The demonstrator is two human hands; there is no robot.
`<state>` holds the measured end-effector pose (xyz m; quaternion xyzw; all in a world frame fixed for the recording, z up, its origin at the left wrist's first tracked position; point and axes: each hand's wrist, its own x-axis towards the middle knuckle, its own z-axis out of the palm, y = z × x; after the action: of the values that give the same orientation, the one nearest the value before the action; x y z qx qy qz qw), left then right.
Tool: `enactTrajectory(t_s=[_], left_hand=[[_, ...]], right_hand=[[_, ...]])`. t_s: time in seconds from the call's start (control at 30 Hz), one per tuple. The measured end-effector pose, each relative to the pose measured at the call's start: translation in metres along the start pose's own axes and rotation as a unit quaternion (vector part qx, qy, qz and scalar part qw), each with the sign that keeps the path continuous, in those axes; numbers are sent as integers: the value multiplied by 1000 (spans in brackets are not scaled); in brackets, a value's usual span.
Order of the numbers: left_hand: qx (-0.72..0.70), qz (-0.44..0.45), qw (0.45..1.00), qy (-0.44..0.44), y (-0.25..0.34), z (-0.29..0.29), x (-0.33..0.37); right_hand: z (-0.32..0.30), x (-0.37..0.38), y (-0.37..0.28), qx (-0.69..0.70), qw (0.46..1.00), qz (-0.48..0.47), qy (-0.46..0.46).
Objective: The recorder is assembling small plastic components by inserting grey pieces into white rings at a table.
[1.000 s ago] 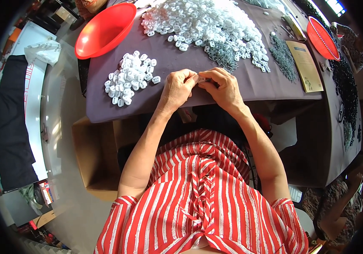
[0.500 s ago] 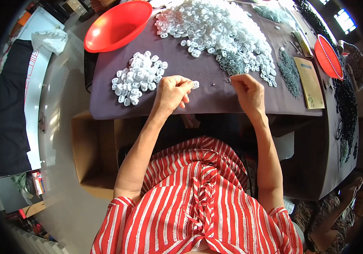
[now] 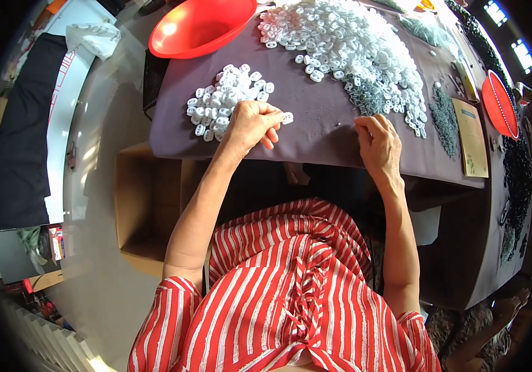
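My left hand [image 3: 253, 128] pinches a small white oval plastic piece with two holes [image 3: 287, 118] between thumb and forefinger. Just behind that hand lies a small heap of similar white pieces [image 3: 229, 93]. Over the table's front part, my right hand [image 3: 380, 144] is closed with its fingertips together; whatever they hold is too small to make out. Beyond it sits a patch of tiny grey parts, like springs [image 3: 366, 94], at the near edge of a large pile of white pieces [image 3: 359, 43].
A red basin [image 3: 201, 31] stands at the far left of the table. To the right are more tiny grey parts [image 3: 446, 121], a tan booklet [image 3: 469, 139] and a red tray [image 3: 499, 105]. Below the table's left edge is an open cardboard box [image 3: 148, 204]. A person sits at the lower right.
The view has shifted, so the table things appear further right and higher. My left hand keeps its pinch on the white piece; my right hand has drawn nearer the front edge, away from the grey parts.
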<state>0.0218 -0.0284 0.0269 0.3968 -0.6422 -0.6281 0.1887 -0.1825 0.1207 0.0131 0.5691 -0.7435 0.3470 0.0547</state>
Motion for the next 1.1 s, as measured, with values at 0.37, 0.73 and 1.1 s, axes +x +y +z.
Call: enactTrajectory(t_s=[0.37,0.73,1.1], left_hand=[[77,4,997,8,-3,-1,1],[199,19,977,74,6,-11,-4],[304,226,918,117,3,25,15]], right_hand=[[2,-3,10,-28,998,-15,47],[-10,6,24,33,997,44,53],[-1,14,5,-110,994,-7,-24]])
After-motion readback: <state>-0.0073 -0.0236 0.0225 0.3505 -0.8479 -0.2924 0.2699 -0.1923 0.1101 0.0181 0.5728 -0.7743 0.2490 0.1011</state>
